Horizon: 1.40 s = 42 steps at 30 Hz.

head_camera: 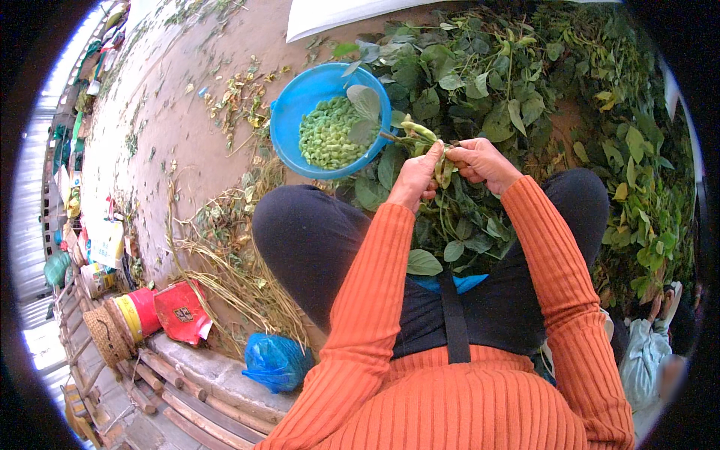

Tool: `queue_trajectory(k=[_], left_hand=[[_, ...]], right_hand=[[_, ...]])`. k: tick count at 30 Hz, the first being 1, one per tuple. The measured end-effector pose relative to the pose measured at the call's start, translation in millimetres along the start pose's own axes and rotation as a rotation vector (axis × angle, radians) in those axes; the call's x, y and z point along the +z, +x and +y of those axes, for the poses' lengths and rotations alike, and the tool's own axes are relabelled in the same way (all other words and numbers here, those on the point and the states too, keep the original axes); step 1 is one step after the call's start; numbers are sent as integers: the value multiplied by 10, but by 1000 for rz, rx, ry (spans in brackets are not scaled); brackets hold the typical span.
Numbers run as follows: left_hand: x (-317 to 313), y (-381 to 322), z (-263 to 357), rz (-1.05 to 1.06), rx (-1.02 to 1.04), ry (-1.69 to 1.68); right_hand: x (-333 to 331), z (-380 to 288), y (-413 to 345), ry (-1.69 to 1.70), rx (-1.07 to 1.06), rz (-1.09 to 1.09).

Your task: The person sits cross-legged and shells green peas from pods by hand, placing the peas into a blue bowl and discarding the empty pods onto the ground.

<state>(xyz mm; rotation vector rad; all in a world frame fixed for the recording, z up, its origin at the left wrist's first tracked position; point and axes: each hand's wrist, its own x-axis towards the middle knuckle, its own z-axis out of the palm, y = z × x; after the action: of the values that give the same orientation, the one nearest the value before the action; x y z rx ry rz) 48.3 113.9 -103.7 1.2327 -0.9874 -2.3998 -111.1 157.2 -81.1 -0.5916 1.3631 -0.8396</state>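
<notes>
My left hand [416, 175] grips a green bean stalk with several plump pods [419, 131] on it. Close against it, the fingers of my right hand [485, 164] pinch the same bunch; which pod or stem they hold is hidden. From the hands the stalk points left, its leaves [364, 102] hanging over the rim of a blue plastic basin [287, 101]. Shelled green beans [332, 132] cover the bottom of that basin. More leafy stems [455, 225] lie between my knees, below both hands.
A large heap of bean plants [495, 73] spreads ahead and to the right. Dry stalks [236, 281], a blue plastic bag [278, 360], a red bag [181, 312] and wooden poles [208, 413] lie at left. Another person [644, 354] sits at far right.
</notes>
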Motion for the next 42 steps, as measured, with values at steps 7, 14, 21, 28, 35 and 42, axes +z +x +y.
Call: queue_trajectory(k=[7, 14, 21, 28, 35, 42], left_hand=[[-51, 121, -109, -143, 101, -72], [32, 42, -13, -164, -66, -101], [-22, 149, -145, -139, -154, -213], [-19, 183, -215, -59, -141, -181], [23, 145, -165, -98, -147, -189], [74, 185, -212, -178, 7, -174]], right_hand=[[0, 5, -7, 7, 2, 49], [-68, -15, 22, 37, -57, 130], [-19, -24, 16, -35, -60, 129], [35, -55, -28, -96, -96, 128], [-21, 0, 30, -155, -122, 121], [-92, -20, 128, -758, -439, 469]])
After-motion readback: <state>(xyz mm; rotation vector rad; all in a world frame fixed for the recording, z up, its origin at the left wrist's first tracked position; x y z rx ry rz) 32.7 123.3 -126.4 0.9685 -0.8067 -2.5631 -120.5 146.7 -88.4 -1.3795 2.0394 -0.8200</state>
